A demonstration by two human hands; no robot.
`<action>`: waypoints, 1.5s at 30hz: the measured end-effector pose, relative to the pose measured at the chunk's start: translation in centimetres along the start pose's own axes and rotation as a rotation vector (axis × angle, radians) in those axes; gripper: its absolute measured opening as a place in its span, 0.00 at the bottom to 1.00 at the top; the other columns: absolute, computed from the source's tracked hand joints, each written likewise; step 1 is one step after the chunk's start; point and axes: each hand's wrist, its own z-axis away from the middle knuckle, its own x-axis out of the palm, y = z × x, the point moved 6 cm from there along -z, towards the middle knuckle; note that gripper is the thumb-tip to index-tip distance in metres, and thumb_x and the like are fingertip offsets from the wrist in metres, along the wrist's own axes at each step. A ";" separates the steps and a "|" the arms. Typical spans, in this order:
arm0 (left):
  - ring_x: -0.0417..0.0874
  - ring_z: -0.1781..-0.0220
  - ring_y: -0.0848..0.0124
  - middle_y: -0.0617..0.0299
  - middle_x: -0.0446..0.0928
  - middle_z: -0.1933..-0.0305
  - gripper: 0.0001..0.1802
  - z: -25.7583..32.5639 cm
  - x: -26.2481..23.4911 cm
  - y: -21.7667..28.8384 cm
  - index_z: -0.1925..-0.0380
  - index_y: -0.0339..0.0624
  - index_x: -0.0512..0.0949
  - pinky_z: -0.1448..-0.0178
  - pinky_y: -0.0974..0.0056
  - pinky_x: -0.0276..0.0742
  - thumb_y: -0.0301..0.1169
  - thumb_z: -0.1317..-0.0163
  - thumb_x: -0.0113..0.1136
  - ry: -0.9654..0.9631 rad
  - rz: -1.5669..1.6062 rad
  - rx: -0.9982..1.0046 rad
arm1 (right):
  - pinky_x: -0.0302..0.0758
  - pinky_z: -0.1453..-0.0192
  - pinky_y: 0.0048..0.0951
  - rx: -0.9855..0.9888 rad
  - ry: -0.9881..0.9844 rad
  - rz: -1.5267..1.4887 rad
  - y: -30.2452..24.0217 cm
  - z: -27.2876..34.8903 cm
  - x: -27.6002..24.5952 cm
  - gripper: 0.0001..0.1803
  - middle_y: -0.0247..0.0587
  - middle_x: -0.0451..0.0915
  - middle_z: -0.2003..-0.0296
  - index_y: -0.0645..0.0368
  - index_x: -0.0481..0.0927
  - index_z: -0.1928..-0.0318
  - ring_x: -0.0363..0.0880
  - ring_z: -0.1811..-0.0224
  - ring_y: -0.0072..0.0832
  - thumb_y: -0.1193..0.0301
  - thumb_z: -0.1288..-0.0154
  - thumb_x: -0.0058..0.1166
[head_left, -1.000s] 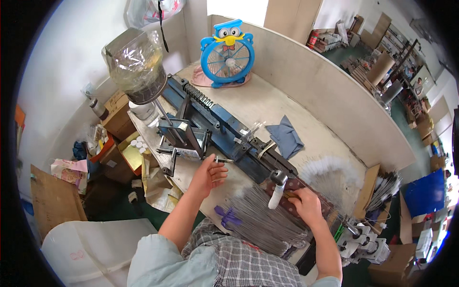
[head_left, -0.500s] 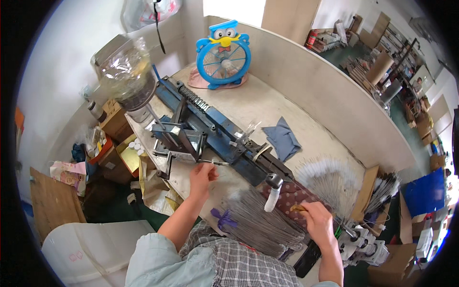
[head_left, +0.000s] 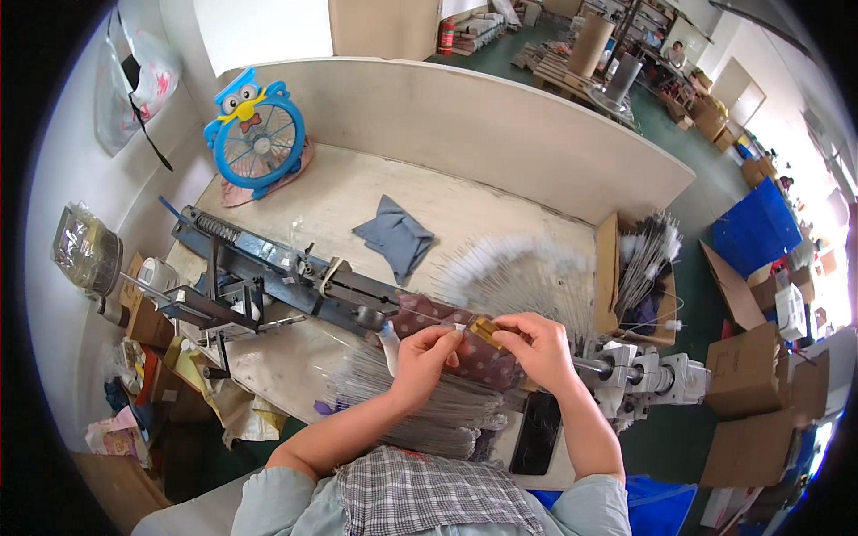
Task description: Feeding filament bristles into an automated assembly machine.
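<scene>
My left hand (head_left: 427, 359) is closed in a pinch, with a small white piece (head_left: 459, 328) at its fingertips. Just to the right, my right hand (head_left: 539, 350) grips a small brass-coloured block (head_left: 485, 331) between thumb and fingers. The white piece and the block are close together; whether they touch I cannot tell. Both hands are over a brown dotted cloth (head_left: 500, 364) at the right end of a long blue metal bench machine (head_left: 299, 299). A lever with a white-wrapped handle (head_left: 390, 347) stands left of my left hand. Beneath my forearms lies a bundle of thin grey wire rods (head_left: 447, 406).
Behind the hands, white-tipped rods (head_left: 527, 272) fan out on the table beside a grey-blue cloth (head_left: 398, 238). A blue character-shaped fan (head_left: 257, 138) stands back left. A phone (head_left: 536, 433) lies near the front edge, metal clamps (head_left: 639, 375) to the right. A rod-filled cardboard box (head_left: 608, 277) stands behind.
The view has turned right. My left hand has left the machine's left part and come over beside my right hand, now with a white piece. The right hand still holds the brass-coloured block.
</scene>
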 end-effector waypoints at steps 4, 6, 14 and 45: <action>0.71 0.74 0.82 0.63 0.80 0.70 0.10 -0.7 1.1 0.2 0.67 0.36 0.80 0.69 0.75 0.68 0.32 0.36 0.54 -0.054 -0.086 -0.020 | 0.72 0.65 0.25 0.042 -0.066 -0.295 1.7 0.5 0.1 0.12 0.39 0.81 0.69 0.59 0.82 0.59 0.76 0.71 0.26 0.71 0.45 0.63; 0.71 0.74 0.82 0.63 0.80 0.70 0.10 -0.6 0.6 0.0 0.67 0.36 0.79 0.69 0.75 0.68 0.32 0.36 0.54 -0.028 -0.076 0.018 | 0.72 0.65 0.26 -0.018 -0.096 -0.215 0.7 0.7 -0.4 0.11 0.39 0.80 0.70 0.59 0.83 0.61 0.76 0.71 0.28 0.71 0.46 0.62; 0.71 0.77 0.79 0.61 0.77 0.72 0.08 0.5 -2.4 1.1 0.65 0.39 0.77 0.70 0.75 0.67 0.32 0.34 0.53 0.197 0.189 0.010 | 0.71 0.63 0.33 -0.482 0.218 0.364 -5.0 -2.6 2.0 0.07 0.35 0.77 0.76 0.55 0.81 0.68 0.75 0.68 0.34 0.68 0.48 0.60; 0.80 0.58 0.72 0.61 0.78 0.60 0.07 0.4 -2.2 1.0 0.62 0.39 0.73 0.52 0.67 0.74 0.30 0.36 0.52 0.220 0.473 0.015 | 0.70 0.57 0.34 -0.554 0.295 0.433 -6.0 -1.2 6.1 0.13 0.30 0.77 0.61 0.50 0.82 0.63 0.73 0.52 0.31 0.69 0.53 0.63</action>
